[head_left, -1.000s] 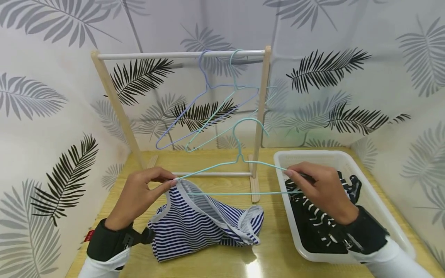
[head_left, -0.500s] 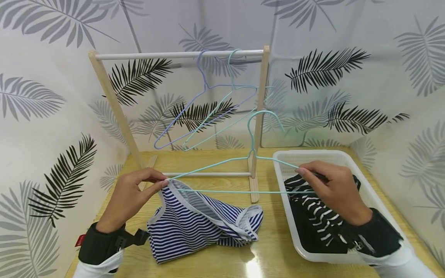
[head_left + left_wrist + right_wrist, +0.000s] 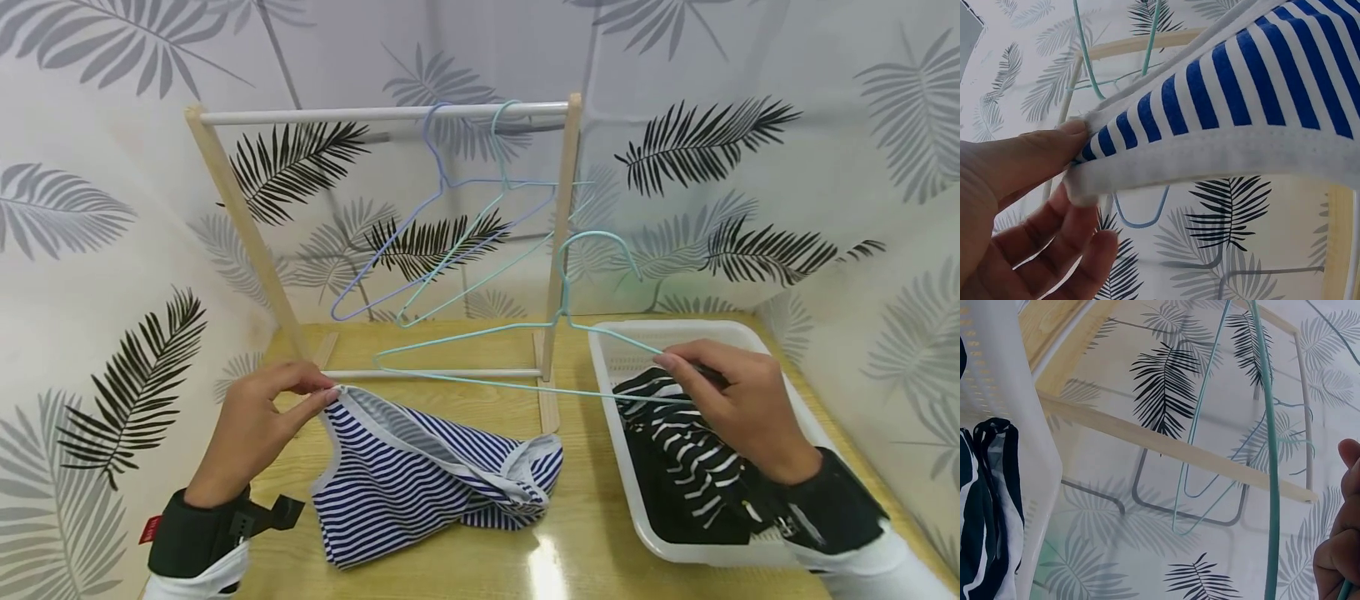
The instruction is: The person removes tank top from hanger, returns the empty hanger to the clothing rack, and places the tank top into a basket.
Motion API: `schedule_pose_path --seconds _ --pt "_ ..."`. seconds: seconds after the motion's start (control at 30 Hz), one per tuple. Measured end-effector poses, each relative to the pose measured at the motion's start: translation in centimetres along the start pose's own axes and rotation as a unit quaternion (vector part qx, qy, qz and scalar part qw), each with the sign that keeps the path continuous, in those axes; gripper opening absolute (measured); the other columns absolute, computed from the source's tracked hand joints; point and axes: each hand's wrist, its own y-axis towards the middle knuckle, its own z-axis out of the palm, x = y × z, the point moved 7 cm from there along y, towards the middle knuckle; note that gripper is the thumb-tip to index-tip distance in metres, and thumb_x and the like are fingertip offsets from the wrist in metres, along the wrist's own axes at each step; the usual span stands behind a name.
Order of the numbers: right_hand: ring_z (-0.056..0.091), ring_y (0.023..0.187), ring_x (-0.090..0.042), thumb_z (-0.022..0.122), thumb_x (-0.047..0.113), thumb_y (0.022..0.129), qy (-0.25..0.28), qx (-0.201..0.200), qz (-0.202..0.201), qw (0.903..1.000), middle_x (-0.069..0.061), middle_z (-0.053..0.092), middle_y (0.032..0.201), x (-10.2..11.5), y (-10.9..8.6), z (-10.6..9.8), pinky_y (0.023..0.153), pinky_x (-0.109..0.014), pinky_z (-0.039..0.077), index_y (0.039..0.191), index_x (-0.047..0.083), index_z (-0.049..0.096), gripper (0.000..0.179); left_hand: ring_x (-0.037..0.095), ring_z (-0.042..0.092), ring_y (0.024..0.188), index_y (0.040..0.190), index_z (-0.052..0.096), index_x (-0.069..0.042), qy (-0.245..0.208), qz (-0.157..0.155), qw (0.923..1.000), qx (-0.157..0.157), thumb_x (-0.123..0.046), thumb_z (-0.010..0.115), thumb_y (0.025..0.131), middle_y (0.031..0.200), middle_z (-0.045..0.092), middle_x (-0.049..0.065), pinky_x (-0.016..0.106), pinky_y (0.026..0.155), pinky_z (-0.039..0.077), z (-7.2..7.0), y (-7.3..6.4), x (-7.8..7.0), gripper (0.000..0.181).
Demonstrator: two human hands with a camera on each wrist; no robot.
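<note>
In the head view my left hand [image 3: 255,425] pinches the shoulder strap of a blue-and-white striped tank top [image 3: 397,492] between thumb and fingertips. The strap is lifted, while the rest of the top lies crumpled on the table. The left wrist view shows the white-edged strap [image 3: 1141,169] stretched away from the thumb. My right hand [image 3: 738,404] grips one end of a turquoise clothes hanger [image 3: 565,300], holding it raised with the hook upward. The hanger's free left end is behind and above the pinched strap, outside the neck opening.
A wooden rack with a white rail [image 3: 315,117] stands behind; a purple hanger [image 3: 386,252] and another turquoise hanger [image 3: 453,257] hang from it. At the right, a white basket [image 3: 624,454] holds black-and-white striped clothing [image 3: 690,458], with my right forearm over it. A patterned curtain surrounds the table.
My left hand has moved left with the strap. My right hand has shifted right with the hanger, whose left end has come away from the strap and out of the neck opening.
</note>
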Motion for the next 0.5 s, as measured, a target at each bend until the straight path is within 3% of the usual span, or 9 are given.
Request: schedule_pose_path --seconds 0.17,0.33,0.5 --pt "0.044 0.063 0.000 0.072 0.010 0.085 -0.004 0.001 0.005 1.0000 0.008 0.058 0.070 0.0 0.1 -0.3 0.060 -0.017 0.034 0.089 0.008 0.075 0.006 0.007 0.053 0.071 0.088 0.073 -0.016 -0.002 0.004 1.0000 0.004 -0.005 0.080 0.077 0.079 0.062 -0.011 0.018 0.064 0.041 0.4 0.0 0.3 0.016" --pt "0.044 0.061 0.001 0.073 0.008 0.084 0.003 0.004 0.008 0.9999 0.008 0.060 0.071 0.2 0.1 -0.2 0.059 -0.017 0.035 0.090 0.008 0.075 0.006 0.003 0.056 0.068 0.090 0.072 -0.019 -0.013 0.000 0.9980 0.062 -0.010 0.076 0.082 0.079 0.066 -0.014 0.022 0.062 0.048 2.4 -0.1 0.2 0.012" --pt "0.043 0.059 0.001 0.073 0.005 0.083 0.008 0.007 0.010 0.9999 0.009 0.056 0.069 0.3 0.0 0.0 0.058 -0.017 0.035 0.090 0.008 0.075 0.008 0.001 0.061 0.071 0.090 0.072 -0.020 -0.054 0.007 0.9915 0.119 -0.014 0.074 0.085 0.081 0.067 -0.014 0.024 0.064 0.052 4.9 -0.2 -0.4 0.008"
